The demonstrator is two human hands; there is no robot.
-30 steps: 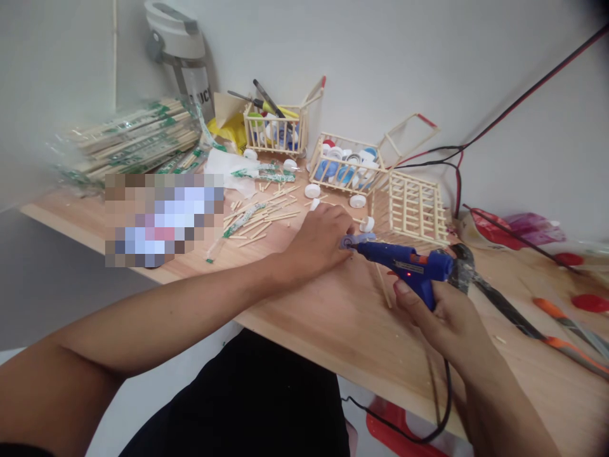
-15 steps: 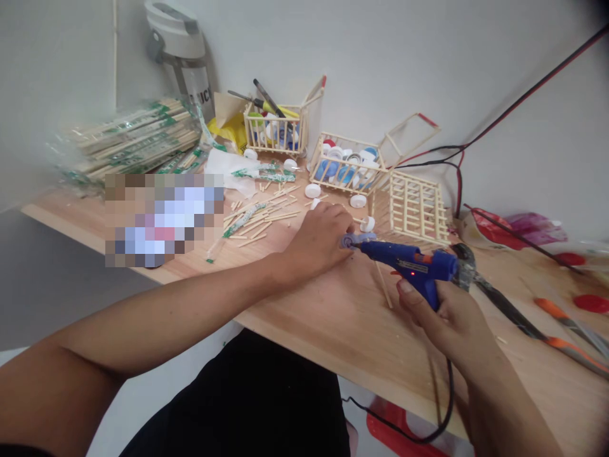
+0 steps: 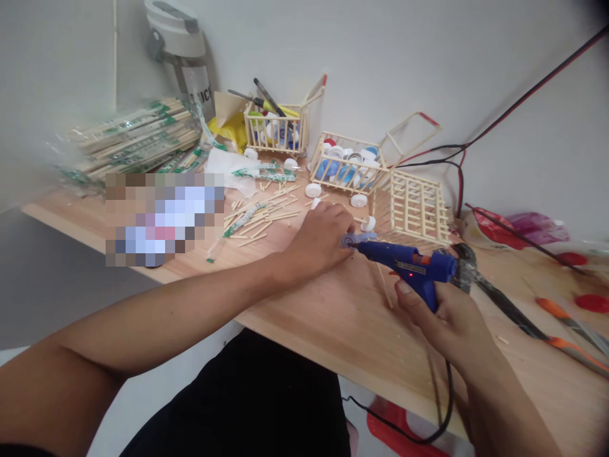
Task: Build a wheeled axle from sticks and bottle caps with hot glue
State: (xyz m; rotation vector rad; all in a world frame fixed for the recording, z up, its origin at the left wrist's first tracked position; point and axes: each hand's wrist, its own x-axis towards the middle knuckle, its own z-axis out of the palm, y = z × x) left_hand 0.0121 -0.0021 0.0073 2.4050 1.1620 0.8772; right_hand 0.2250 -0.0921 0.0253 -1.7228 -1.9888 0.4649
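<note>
Left hand [image 3: 323, 241] is curled low over the tabletop [image 3: 304, 324], thumb and finger pinching a pale blue cap [image 3: 347, 241]; far fingers hidden, can't tell their contact. Right hand [image 3: 440, 317] is wrapped round the grip of a blue glue gun [image 3: 416, 263], red light lit, nozzle at the cap, right beside my left fingertips. Can't tell if glue is flowing.

Doing this well, I reckon: brace the left wrist on the wood so the cap can't skid, hold the tip at one spot, squeeze gently, small bead. Hot nozzle is the main risk, so left fingers belong on the cap's outer edge. Cable [image 3: 448, 393] hangs below my right hand; leave slack or it may tug the aim.

Nearby: white wheel [image 3: 368, 223] just beyond the cap, stick lattice [image 3: 419, 209] ahead of my right hand, loose sticks [image 3: 259, 222] off the left hand's far side.
</note>
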